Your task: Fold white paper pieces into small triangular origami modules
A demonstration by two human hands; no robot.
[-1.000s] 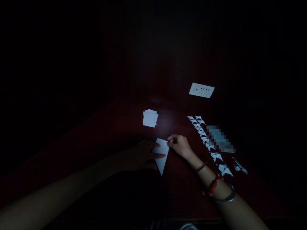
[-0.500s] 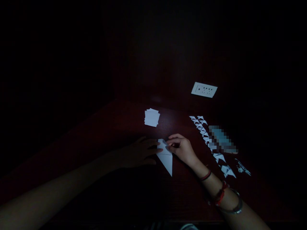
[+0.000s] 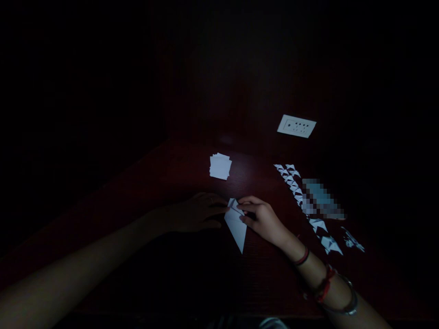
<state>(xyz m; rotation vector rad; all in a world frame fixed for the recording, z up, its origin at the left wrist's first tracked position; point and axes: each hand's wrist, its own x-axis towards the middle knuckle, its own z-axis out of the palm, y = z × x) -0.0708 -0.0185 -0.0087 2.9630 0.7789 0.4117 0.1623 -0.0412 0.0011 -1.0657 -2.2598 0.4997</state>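
A white paper folded into a narrow triangle (image 3: 237, 227) lies on the dark red table (image 3: 164, 183), point toward me. My left hand (image 3: 195, 213) rests flat beside its left edge, fingertips touching the paper's top corner. My right hand (image 3: 261, 218) is curled over the top right of the paper, fingers pinching its upper fold. Bracelets ring my right wrist.
A small stack of white paper squares (image 3: 220, 166) lies farther back. A row of several folded paper pieces (image 3: 303, 201) runs along the right, beside a blurred bluish object (image 3: 322, 198). A white wall socket (image 3: 297, 126) sits behind. The surroundings are very dark.
The paper's top has been folded down, so the triangle is narrower. My right hand slid onto its upper right edge; my left hand drew back to the left edge.
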